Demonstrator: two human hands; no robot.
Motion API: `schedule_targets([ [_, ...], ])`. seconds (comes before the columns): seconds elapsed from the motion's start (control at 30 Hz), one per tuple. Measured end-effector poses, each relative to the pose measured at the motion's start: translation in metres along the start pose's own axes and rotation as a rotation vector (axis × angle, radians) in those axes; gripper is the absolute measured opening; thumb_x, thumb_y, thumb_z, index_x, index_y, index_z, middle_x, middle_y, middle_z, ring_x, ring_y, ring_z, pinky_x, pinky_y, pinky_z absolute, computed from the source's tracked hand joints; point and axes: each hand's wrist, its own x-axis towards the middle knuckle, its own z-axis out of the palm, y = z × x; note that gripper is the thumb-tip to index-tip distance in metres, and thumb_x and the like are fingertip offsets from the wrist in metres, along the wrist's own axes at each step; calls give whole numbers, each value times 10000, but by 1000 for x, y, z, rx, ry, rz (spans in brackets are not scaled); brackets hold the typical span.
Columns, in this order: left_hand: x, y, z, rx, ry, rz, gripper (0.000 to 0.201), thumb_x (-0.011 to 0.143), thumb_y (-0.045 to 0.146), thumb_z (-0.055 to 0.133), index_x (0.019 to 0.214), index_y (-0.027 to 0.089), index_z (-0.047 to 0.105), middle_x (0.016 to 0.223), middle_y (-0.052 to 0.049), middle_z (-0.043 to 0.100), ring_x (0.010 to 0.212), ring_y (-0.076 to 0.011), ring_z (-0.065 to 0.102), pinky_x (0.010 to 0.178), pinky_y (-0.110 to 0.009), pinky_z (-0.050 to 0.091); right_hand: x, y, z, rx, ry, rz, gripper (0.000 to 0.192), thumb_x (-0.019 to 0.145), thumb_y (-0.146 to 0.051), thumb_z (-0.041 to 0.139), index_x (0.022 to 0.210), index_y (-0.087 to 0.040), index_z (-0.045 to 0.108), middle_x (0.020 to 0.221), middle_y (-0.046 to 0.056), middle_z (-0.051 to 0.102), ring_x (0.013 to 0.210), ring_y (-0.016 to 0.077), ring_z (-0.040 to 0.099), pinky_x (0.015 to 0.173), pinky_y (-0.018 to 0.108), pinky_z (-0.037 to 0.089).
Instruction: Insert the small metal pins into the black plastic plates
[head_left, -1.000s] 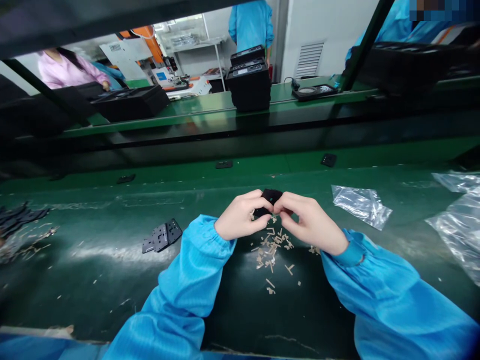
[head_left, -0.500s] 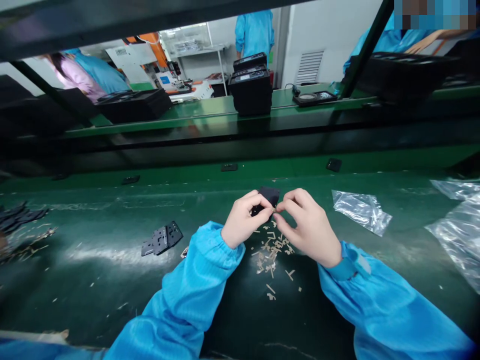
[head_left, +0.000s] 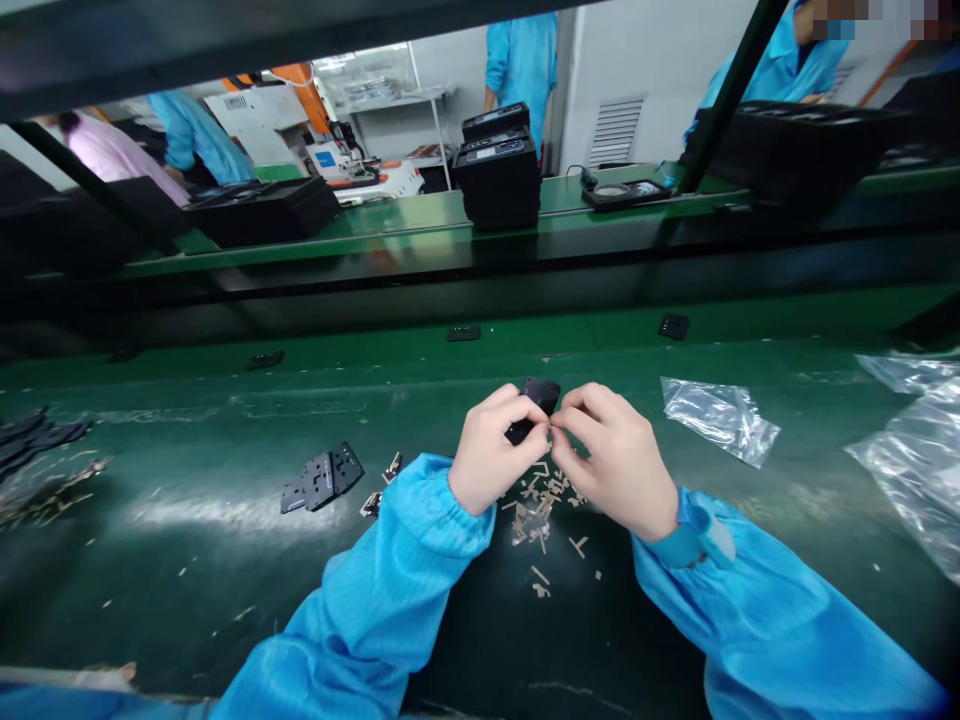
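Scraps on bench under hands; flat parts left, bags right

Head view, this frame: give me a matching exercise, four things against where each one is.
1. small black part
2. flat black plates
3. clear plastic bag
4. tan scraps

a. on the bench, right of the hands
b. pinched between left hand and right hand
c. scattered below the hands
d. on the bench, left of the left sleeve

Pairs: 1-b, 2-d, 3-a, 4-c
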Motion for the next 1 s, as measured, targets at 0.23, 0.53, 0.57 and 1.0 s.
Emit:
schedule_targets([
  [0.23,-2,1,4,20,31,65,130,706,60,538,623,155,565,642,29,463,623,-89,469,572,-205,353,0,-1,0,-21,61,24,151,753,-110,482,654,-148,589,732,61,550,686,168,504,622,302,406],
  [0.53,4,0,-12,75,125,171,124,714,61,539,636,151,575,655,14,497,614,-90,476,578,-208,378,2,1,-15,136,111,56,150,789,-186,518,644,-153,541,708,48,505,689,175,507,619,328,402],
  [0.57,3,1,-11,81,125,176,119,719,69,541,640,151,576,661,12,500,617,-90,478,576,-208,379,2,0,-15,142,94,54,147,794,-214,533,663,-149,550,719,52,508,700,181,510,623,334,403],
  [1.0,1,6,-15,86,96,162,119,722,89,526,651,163,585,662,8,517,618,-100,477,572,-219,386,3,2,-18,236,119,83,116,827,-150,482,736,-172,552,774,45,503,736,164,508,658,318,420],
])
